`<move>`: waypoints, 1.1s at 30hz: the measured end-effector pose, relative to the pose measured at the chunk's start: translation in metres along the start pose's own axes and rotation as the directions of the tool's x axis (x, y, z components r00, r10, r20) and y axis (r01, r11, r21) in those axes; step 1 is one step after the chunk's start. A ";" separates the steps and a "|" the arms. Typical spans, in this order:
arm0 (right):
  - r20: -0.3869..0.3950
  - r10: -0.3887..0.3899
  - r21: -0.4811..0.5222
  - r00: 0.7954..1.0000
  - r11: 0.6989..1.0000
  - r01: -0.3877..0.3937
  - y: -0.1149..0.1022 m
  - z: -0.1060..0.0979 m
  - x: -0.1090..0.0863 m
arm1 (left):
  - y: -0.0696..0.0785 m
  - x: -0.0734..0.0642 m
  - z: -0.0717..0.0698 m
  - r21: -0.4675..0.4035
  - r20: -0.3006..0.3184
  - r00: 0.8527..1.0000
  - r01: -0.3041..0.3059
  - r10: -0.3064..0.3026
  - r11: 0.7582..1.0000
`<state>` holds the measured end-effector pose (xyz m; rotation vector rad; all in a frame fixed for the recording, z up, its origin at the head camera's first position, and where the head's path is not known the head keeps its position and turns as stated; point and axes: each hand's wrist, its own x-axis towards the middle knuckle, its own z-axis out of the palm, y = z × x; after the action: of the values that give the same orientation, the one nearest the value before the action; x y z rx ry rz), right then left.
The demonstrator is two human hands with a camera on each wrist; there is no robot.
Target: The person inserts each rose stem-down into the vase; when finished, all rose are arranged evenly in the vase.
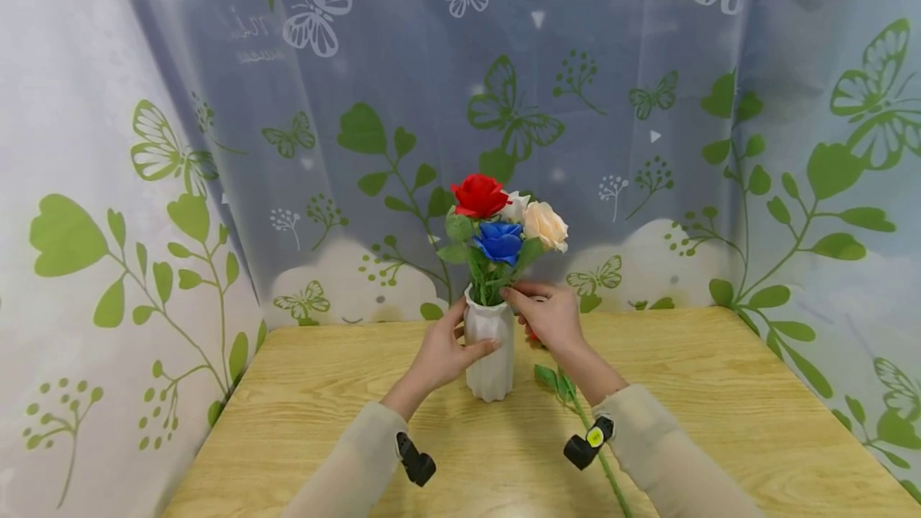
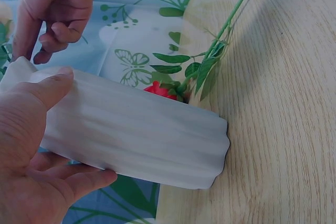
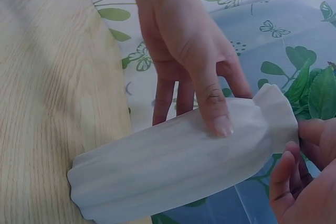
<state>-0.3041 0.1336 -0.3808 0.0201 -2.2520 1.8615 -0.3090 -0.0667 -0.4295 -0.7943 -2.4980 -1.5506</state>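
My left hand (image 1: 440,350) grips the white fluted vase (image 1: 491,358) around its upper side, with the thumb across the front; the vase stands upright on the table. In it are a red rose (image 1: 480,196), a blue rose (image 1: 499,242), a white rose (image 1: 515,206) and a peach rose (image 1: 545,225). My right hand (image 1: 550,316) is at the vase's right rim, its thumb and forefinger pinching among the green stems (image 1: 489,288). The right wrist view has these fingertips (image 3: 311,129) right beside the leaves (image 3: 321,94) and the rim.
Another red flower (image 2: 161,91) lies on the wooden table (image 1: 324,406), right of the vase. Its long green stem (image 1: 610,474) runs toward the near edge, under my right forearm. A curtain (image 1: 403,62) printed with leaves and butterflies hangs behind the table and at both sides.
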 end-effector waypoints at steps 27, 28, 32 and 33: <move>-0.011 -0.115 0.017 0.993 0.993 0.115 -0.009 -0.011 0.002 | -0.003 -0.002 0.000 -0.019 -0.006 1.000 -0.002 0.002 1.000; -0.011 -0.122 0.007 0.993 0.993 0.122 -0.008 -0.011 0.002 | -0.003 -0.002 0.000 -0.020 -0.005 1.000 -0.003 0.003 1.000; -0.006 -0.139 -0.007 0.990 0.990 0.139 -0.005 -0.009 0.003 | 0.000 -0.001 0.000 -0.018 -0.007 1.000 -0.011 0.010 1.000; -0.006 -0.141 -0.010 0.990 0.990 0.141 -0.005 -0.009 0.003 | 0.000 -0.001 0.000 -0.017 -0.008 1.000 -0.012 0.012 1.000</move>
<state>-0.3044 0.1420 -0.3742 0.1674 -2.1939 1.7752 -0.3082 -0.0674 -0.4293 -0.8030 -2.4729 -1.5703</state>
